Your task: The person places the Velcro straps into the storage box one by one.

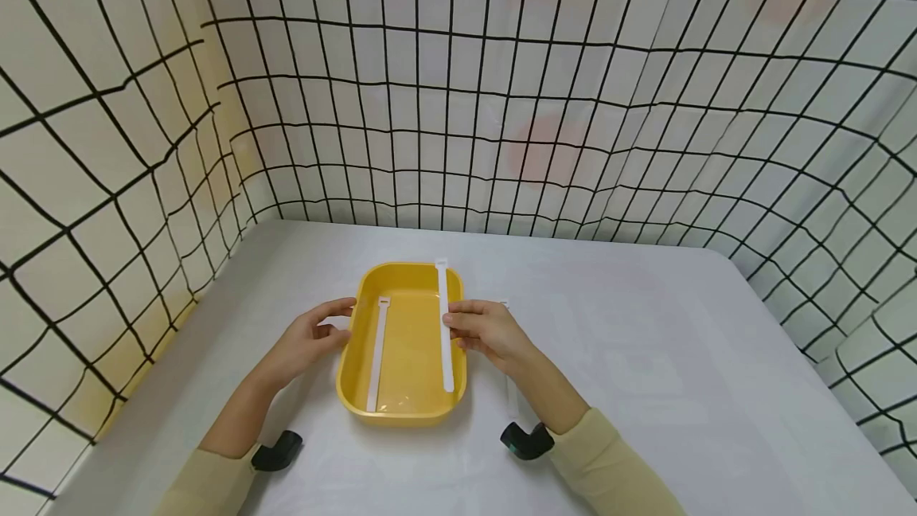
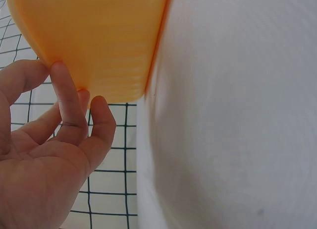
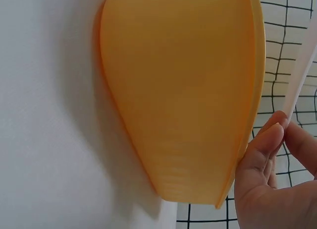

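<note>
A yellow plastic tray (image 1: 411, 420) sits on the table with one white strap (image 1: 376, 357) lying inside along its left side; the strap has a slotted head at the far end. My right hand (image 1: 494, 333) pinches a second white strap (image 1: 443, 357) between thumb and fingers, over the tray's right side. In the right wrist view this strap (image 3: 300, 73) rises from the fingertips beside the tray's rim (image 3: 257, 80). My left hand (image 1: 308, 345) is at the tray's left side, and in the left wrist view its loosely bent fingers (image 2: 67, 97) touch the outer wall (image 2: 104, 35).
Another white strap (image 1: 512, 396) lies on the white table (image 1: 645, 357) right of the tray, partly hidden by my right forearm. Black wrist mounts (image 1: 277, 451) show below both forearms. A black grid mesh (image 1: 501, 94) encloses the table's back and sides.
</note>
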`<state>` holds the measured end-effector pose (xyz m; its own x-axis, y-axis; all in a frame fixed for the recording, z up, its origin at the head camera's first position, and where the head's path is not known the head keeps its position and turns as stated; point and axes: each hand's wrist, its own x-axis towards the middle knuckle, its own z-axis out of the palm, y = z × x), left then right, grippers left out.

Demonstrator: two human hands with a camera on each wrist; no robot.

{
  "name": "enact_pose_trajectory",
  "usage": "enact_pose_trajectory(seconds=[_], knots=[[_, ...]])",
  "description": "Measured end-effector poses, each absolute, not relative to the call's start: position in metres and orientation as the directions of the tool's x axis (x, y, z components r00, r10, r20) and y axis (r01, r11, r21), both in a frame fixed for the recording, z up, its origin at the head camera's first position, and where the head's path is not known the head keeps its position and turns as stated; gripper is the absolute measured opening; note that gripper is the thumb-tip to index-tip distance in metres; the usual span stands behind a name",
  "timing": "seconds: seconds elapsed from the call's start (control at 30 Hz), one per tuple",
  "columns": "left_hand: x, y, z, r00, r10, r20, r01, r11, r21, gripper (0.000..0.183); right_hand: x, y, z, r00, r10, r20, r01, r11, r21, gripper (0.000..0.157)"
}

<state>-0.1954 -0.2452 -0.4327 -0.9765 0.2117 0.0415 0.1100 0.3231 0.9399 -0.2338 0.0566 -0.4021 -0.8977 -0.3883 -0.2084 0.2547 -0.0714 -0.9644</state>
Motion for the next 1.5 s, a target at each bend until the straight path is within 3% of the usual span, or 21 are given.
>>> enact_pose_trajectory(seconds=[0.63, 1.5], knots=[[-0.196, -0.246, -0.434, -0.976, 0.212, 0.042, 0.109, 0.315, 0.943, 0.054, -0.226, 0.019, -0.399, -0.888, -0.399, -0.229, 0.293, -0.104, -0.951, 0.021], [-0.198, -0.246, -0.434, -0.978, 0.207, 0.02, 0.088, 0.327, 0.941, 0.054, -0.222, -0.011, -0.416, -0.899, -0.359, -0.249, 0.285, -0.048, -0.957, 0.026]])
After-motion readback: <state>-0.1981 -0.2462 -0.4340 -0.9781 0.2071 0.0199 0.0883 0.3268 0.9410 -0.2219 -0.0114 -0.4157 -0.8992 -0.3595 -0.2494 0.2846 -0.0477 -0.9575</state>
